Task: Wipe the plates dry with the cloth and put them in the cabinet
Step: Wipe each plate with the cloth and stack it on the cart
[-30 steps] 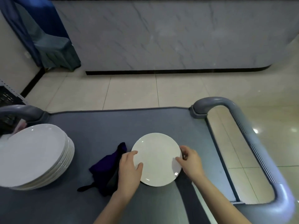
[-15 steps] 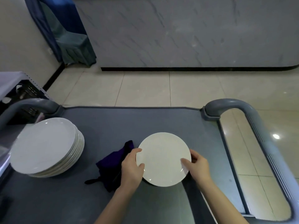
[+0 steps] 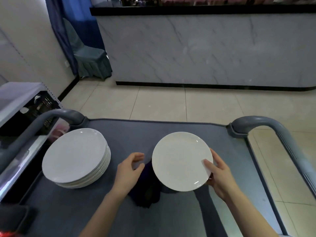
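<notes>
A single white plate (image 3: 179, 159) is lifted off the grey cart top (image 3: 136, 132); my right hand (image 3: 220, 178) grips its right rim, thumb on top. My left hand (image 3: 128, 171) hovers just left of the plate with loosely curled fingers, holding nothing. Beneath and between the hands lies the dark purple cloth (image 3: 147, 190), partly hidden by my left hand and the plate. A stack of several white plates (image 3: 75, 156) sits on the cart's left side.
The cart has grey tubular handles at the left (image 3: 56, 115) and at the right (image 3: 266, 124). An appliance with a dark opening (image 3: 34, 106) stands at far left. Beyond the cart are tiled floor (image 3: 171, 103) and a marble-fronted counter (image 3: 196, 52).
My left hand has let go of the plate's left rim and drawn back over the cloth. My right hand has raised the plate. The view has tilted up.
</notes>
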